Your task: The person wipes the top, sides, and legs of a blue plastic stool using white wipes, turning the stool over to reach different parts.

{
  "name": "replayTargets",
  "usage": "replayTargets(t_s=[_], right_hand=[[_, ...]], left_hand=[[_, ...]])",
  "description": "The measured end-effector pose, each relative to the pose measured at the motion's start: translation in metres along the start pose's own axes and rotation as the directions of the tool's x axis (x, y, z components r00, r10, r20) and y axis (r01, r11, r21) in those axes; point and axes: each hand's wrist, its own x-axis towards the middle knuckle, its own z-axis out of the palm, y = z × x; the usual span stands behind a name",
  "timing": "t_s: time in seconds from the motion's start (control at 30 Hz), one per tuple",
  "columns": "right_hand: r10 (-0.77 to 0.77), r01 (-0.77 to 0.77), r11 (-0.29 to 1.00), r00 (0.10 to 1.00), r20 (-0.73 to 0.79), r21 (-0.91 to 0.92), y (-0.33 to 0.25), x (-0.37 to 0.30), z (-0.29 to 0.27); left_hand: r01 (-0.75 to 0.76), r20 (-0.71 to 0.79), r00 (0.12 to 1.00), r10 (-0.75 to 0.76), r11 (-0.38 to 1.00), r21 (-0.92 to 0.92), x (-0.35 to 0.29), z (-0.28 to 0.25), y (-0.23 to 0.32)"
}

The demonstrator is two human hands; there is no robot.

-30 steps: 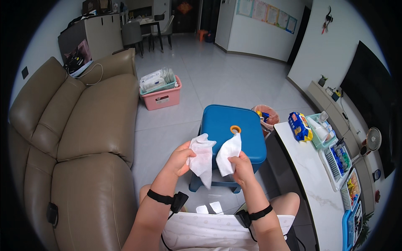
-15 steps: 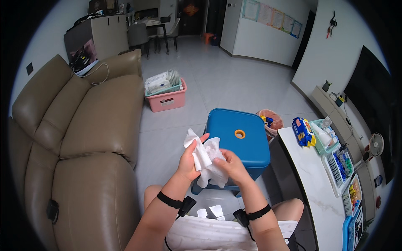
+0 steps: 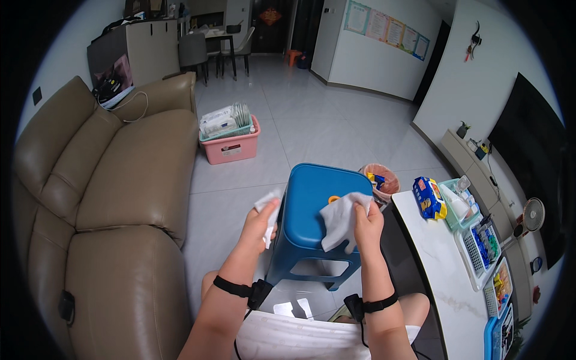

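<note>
My left hand (image 3: pixel 259 223) is closed on a white wipe (image 3: pixel 270 201), bunched into a narrow strip and slightly blurred, just left of the blue plastic stool (image 3: pixel 309 204). Over the stool's front right part, my right hand (image 3: pixel 367 222) pinches a second white wipe (image 3: pixel 340 221) by its upper right corner. That wipe hangs loosely spread and partly covers the stool's orange-rimmed hole. The hands are apart, with the stool top between them. Black straps with small devices circle both forearms.
A pink-lined waste bin (image 3: pixel 384 180) stands behind the stool's right side. On the white table (image 3: pixel 438 264) at right are a blue wipes pack (image 3: pixel 428 198) and several baskets. A brown sofa (image 3: pixel 132 180) runs along the left; a pink tub (image 3: pixel 233 149) holds packages.
My hands were together with both wipes between them; they have moved apart. The right one carried its wipe rightward over the stool, the left one moved slightly left.
</note>
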Motion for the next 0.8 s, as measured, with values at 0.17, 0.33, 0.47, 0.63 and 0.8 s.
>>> replayTargets(t_s=[0.17, 0.33, 0.47, 0.63, 0.8], right_hand=[[-0.085, 0.538, 0.595, 0.781, 0.618, -0.597, 0.017, -0.006, 0.015], [-0.048, 0.657, 0.653, 0.533, 0.845, -0.377, 0.036, -0.016, 0.027], [0.056, 0.609, 0.437, 0.716, 0.696, -0.662, 0.065, 0.060, 0.018], [0.204, 0.525, 0.395, 0.750, 0.629, -0.754, 0.067, 0.050, -0.012], [0.088, 0.704, 0.538, 0.500, 0.862, -0.463, 0.049, 0.028, 0.055]], left_hand=[[-0.001, 0.017, 1.000, 0.005, 0.975, -0.223, 0.032, -0.032, -0.015], [-0.177, -0.004, 0.981, 0.194, 0.904, 0.390, 0.042, -0.003, -0.049], [-0.219, 0.077, 0.962, 0.263, 0.571, 0.792, 0.045, 0.012, -0.056], [-0.161, 0.053, 0.977, 0.204, 0.563, 0.811, 0.036, 0.012, -0.042], [-0.166, 0.027, 0.949, 0.315, 0.423, 0.891, 0.031, 0.014, -0.055]])
